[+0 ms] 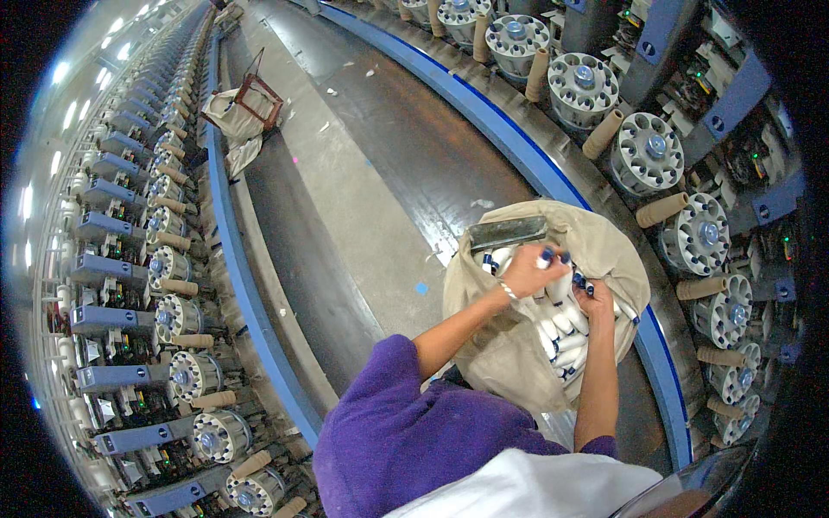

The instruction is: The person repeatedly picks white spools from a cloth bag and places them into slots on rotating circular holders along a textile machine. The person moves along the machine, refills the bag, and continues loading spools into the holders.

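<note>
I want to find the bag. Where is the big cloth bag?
In the head view the bag sits right of centre on the aisle floor, beside the right-hand blue rail, with both hands in the white bobbins inside it.

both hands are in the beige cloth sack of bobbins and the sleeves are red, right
Not quite: the sleeves are purple, not red. The rest holds. The head view shows the left hand and right hand in the beige cloth sack, gripping white bobbins with blue tips.
</note>
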Demonstrator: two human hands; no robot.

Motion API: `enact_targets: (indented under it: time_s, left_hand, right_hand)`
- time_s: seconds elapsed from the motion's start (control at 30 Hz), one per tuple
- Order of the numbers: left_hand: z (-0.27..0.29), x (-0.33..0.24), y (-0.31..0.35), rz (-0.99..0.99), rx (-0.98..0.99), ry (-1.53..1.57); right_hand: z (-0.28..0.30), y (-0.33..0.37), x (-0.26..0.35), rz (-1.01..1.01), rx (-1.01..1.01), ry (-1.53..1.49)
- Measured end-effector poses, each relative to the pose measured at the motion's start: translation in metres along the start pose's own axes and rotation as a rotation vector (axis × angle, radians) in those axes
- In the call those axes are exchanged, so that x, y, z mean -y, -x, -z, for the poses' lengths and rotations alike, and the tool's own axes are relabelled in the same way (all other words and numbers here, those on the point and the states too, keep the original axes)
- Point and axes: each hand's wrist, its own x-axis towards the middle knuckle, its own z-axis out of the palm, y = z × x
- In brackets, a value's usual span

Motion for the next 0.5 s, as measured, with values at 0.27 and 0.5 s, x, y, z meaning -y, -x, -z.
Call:
enact_targets:
  time_s: [0.27, 0.5]
  left_hand:
    - [0.026, 0.003, 0.042, 0.464, -0.059, 0.778]
    - [-0.039, 0.017, 0.062, 0.851, 0.007, 0.606]
  right_hand:
    - [-0.001, 0.094, -0.043, 0.276, 0.191, 0.278]
    - [0.082, 0.296, -0.109, 0.648, 0.023, 0.640]
